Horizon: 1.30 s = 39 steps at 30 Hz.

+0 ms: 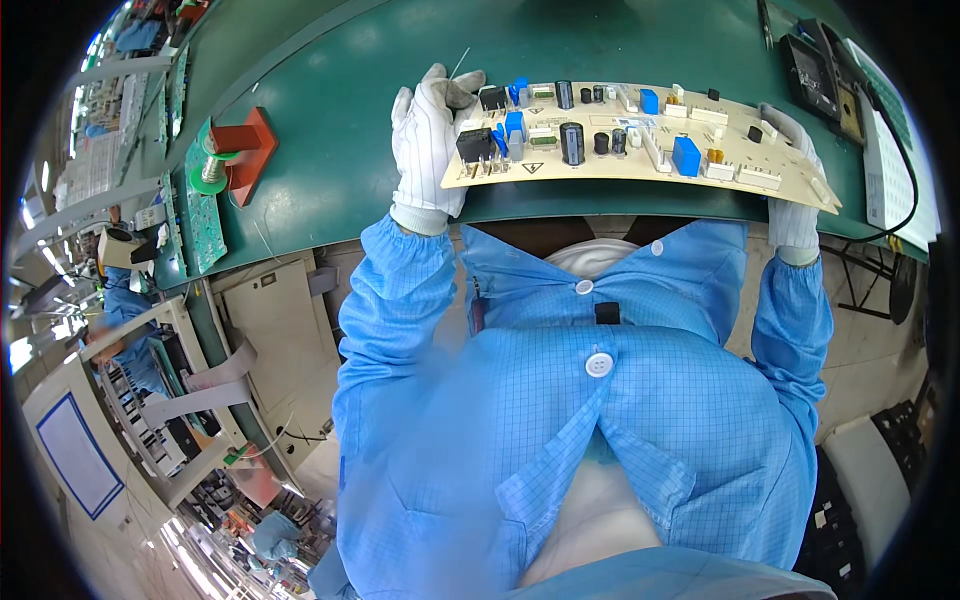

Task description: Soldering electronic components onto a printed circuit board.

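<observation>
A long cream circuit board (pixel 630 160) is held up above the green table, spanning both my hands. Black cylindrical capacitors, blue block parts and white connectors stand on its upper face. My left hand (pixel 428 140), in a white striped glove, grips the board's left end. A thin silvery strand (pixel 460 63) sticks up by its fingertips; whether it is pinched there is unclear. At the right end, my gloved right hand (pixel 794 222) grips the board, its fingers partly hidden behind it.
On the green table (pixel 330 130), a red stand (pixel 256 155) with a green-rimmed wire spool (pixel 209 176) sits at the left. Green circuit boards (pixel 207 235) lie beyond it. A black device (pixel 808 75) and black cable (pixel 900 165) are at the right. A co-worker's blue sleeve (pixel 130 345) shows far left.
</observation>
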{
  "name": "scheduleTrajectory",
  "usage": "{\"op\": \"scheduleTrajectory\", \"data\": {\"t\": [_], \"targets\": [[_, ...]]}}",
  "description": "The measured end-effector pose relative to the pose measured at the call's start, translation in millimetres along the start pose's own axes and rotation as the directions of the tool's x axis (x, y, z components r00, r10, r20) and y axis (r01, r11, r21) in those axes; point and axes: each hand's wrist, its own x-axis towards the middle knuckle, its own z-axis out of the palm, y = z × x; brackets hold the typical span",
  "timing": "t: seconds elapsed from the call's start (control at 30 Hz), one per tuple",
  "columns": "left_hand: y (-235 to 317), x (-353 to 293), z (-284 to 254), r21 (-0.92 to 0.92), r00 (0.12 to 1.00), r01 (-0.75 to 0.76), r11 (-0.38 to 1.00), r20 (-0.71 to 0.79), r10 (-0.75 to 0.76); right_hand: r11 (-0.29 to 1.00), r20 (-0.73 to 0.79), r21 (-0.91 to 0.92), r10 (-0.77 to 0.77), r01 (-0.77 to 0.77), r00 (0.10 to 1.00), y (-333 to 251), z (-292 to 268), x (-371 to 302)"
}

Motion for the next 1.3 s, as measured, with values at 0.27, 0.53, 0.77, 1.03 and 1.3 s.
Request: {"op": "scheduleTrajectory", "data": {"t": [0.27, 0.53, 0.77, 1.03, 1.3], "targets": [[-3.1, -2.7, 1.0, -0.072, 0.999, 0.039, 0.997, 0.028, -0.037, 0.994, -0.017, -0.082, -0.070, 0.068, 0.997, -9.1, -1.9, -0.9], [-6.3, -4.9, -3.7, 0.018, 0.995, -0.083, 0.996, 0.050, 0.082, 0.989, -0.029, -0.096, -0.114, 0.111, 0.993, -23.6, -5.6, 0.7], [22.1, 0.2, -8.0, -0.235, 0.994, -0.084, 0.968, 0.052, 0.099, 0.980, 0.040, -0.171, -0.101, 0.106, 0.994, -24.4, -11.7, 1.6], [54.0, -15.1, -12.6, -0.698, 0.942, 0.193, 0.690, -0.065, -0.330, 0.733, 0.135, 0.621, 0.248, -0.277, 0.959, -5.1, -5.1, 0.3], [75.9, -23.1, -34.9, -0.529, 0.983, -0.016, 0.849, -0.164, -0.084, 0.890, 0.130, 0.408, 0.165, -0.205, 0.978, 6.9, -11.4, 3.9]]}}
